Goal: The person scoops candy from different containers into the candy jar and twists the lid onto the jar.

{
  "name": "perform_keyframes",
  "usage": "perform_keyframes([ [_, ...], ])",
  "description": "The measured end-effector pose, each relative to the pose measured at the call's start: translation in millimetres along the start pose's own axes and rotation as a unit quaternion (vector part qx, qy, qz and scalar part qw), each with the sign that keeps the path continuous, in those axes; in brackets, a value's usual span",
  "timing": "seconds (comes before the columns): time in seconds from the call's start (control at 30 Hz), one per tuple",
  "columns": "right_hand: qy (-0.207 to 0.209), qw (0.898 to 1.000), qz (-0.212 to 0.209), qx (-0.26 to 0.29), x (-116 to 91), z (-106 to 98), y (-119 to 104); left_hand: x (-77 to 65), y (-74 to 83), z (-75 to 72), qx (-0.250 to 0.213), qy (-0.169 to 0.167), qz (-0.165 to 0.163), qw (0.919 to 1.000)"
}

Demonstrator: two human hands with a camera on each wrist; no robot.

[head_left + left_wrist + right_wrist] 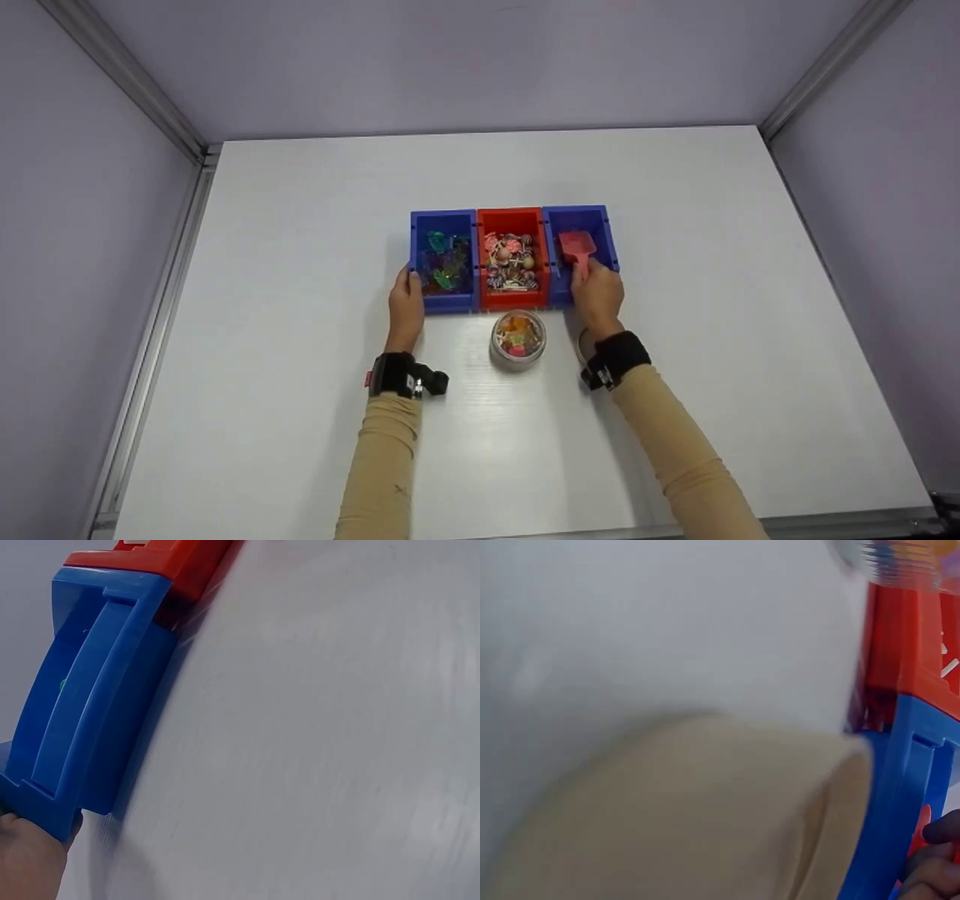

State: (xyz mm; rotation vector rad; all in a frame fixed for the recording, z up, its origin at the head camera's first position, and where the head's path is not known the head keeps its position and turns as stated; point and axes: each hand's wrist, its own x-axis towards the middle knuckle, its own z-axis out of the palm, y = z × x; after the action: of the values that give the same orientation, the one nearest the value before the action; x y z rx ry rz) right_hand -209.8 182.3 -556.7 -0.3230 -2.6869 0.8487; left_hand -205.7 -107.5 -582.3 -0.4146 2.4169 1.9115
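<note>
A row of bins stands on the table: a left blue bin (451, 303) with green and clear pieces, a red bin (514, 299) with lollipops, and a right blue bin (574, 217). My left hand (406, 311) grips the left blue bin by its near outer side; in the left wrist view the fingers (28, 859) are at its corner. In my right hand (600, 298) is the handle of a pink scoop (577, 244), its blade inside the right blue bin. Before the red bin stands a clear jar (517, 358) containing colourful candies (519, 335).
Below my right wrist is a beige round-edged thing (705, 795), mostly hidden by the wrist in the head view. The bins stand on a white table (300, 225) with grey walls (480, 67) at the back and sides.
</note>
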Motion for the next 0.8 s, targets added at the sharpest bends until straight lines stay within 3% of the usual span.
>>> perform_keyframes([
  [0.3, 0.007, 0.996, 0.048, 0.069, 4, 3, -6, -0.6, -0.2, 0.3, -0.002, -0.009, -0.004, 1.0],
  [0.53, 0.021, 0.994, 0.041, 0.096, -1, 6, 0, -1.2, 0.1, 2.0, -0.006, -0.007, 0.007, 0.9999],
  [0.8, 0.054, 0.989, 0.019, 0.136, -8, 9, 6, -0.1, -0.3, 0.9, -0.003, -0.001, -0.003, 1.0],
])
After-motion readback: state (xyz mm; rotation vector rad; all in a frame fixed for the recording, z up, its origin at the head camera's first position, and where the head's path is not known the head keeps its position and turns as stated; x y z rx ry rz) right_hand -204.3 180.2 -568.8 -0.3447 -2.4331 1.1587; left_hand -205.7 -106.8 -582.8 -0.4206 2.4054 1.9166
